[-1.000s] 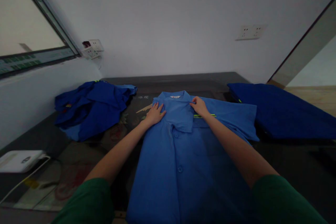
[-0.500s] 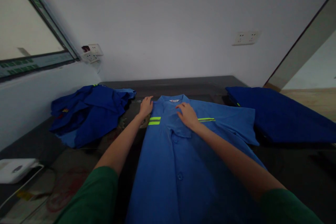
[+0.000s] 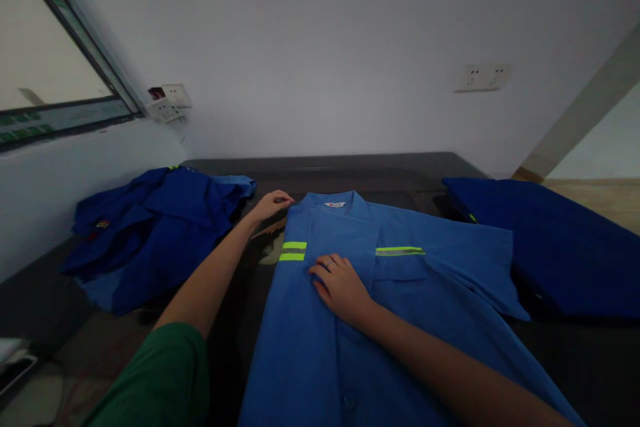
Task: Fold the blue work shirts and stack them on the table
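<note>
A light blue short-sleeved work shirt [image 3: 295,347] with yellow-green reflective stripes lies front up on the dark table, collar at the far end. Its left side is folded in, so only the sleeve on the right spreads out. At the far left shoulder corner, my left hand [image 3: 270,205] is closed, thumb and fingertips pinching the shirt's edge. My right hand [image 3: 344,288] rests palm down on the shirt's chest, fingers loosely spread near the front opening. Part of the button line is under my right hand and forearm.
A crumpled dark blue garment [image 3: 165,233] lies to the left, and a folded dark blue stack [image 3: 560,247] lies to the right. The dark table [image 3: 320,163] meets a white wall with sockets [image 3: 483,77]. A white device [image 3: 15,357] sits at the near left.
My right hand has moved from near the collar down to the chest, and the turned-over front flap now lies flat. My left hand has closed at the shoulder edge. The view has shifted slightly.
</note>
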Demonstrator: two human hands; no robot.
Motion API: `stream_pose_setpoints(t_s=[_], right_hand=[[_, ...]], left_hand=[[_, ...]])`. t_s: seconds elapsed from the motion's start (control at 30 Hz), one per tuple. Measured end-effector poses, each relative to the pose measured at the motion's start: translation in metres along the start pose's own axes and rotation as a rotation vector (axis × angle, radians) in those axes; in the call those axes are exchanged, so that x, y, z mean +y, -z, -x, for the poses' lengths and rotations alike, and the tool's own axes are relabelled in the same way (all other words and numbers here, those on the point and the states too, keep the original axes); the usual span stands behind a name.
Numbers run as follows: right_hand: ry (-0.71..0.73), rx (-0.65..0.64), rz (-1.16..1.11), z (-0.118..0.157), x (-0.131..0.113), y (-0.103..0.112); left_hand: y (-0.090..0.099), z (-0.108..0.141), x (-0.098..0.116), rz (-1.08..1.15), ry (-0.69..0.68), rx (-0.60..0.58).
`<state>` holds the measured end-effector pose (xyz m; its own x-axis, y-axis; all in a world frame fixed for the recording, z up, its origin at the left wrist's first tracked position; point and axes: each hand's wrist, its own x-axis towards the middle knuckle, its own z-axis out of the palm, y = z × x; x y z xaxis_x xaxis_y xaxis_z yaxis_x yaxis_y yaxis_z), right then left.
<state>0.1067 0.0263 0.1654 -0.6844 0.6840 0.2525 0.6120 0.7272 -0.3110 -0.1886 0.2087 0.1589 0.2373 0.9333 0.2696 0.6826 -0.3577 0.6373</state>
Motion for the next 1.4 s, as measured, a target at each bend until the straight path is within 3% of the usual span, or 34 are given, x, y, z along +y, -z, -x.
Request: stream_pose_setpoints(t_s=[0.17,0.43,0.53,0.8,1.0,1.07,1.23,1.4], right_hand=[[0.000,-0.008,-0.016,0.000,-0.001,0.001],[-0.007,-0.012,-0.027,-0.001,0.000,0.001],[-0.003,-0.007,-0.035,0.000,0.000,0.001],[0.000,-0.004,-0.018,0.000,0.000,0.002],[0.000,0.002,-0.012,0.001,-0.001,0.002],[0.001,0.001,-0.007,0.001,-0.001,0.002],[0.010,0.015,-0.008,0.000,0.001,0.002],[0.006,0.022,-0.035,0.003,0.000,-0.001]], left_hand=[[0.003,0.003,-0.010,0.069,-0.026,-0.104],[-0.015,-0.004,0.000,0.276,0.098,0.092],[-0.021,-0.004,0.006,0.347,0.109,0.107],[-0.026,-0.010,0.012,-0.086,0.026,-0.007],[-0.023,-0.004,0.013,-0.414,0.072,0.107],[-0.021,-0.003,0.013,-0.394,0.065,0.124],[-0.026,-0.003,0.013,-0.370,-0.005,-0.011],[-0.038,-0.003,0.019,-0.370,-0.010,0.016]])
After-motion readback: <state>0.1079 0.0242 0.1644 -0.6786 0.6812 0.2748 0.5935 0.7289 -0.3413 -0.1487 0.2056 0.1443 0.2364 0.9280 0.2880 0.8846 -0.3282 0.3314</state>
